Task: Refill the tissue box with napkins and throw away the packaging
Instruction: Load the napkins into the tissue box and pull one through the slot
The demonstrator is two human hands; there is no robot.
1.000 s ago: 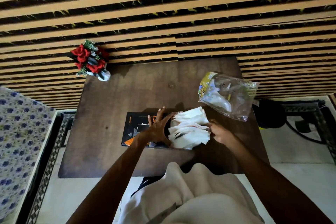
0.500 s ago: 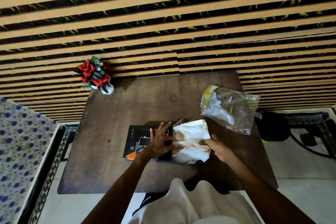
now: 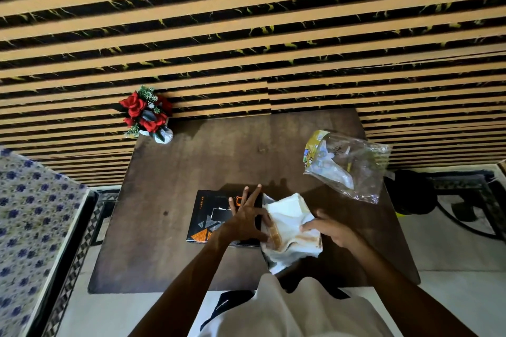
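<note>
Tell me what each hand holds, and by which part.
Right hand grips the napkin stack at its right edge. Left hand lies spread on the black tissue box, thumb against the stack's left side.

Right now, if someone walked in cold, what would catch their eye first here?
Probably the white napkins at the table's near edge, pressed between the left hand and right hand beside a black tissue box. Then the red rose bouquet at the far left corner, and the crinkled clear packaging far right.
</note>
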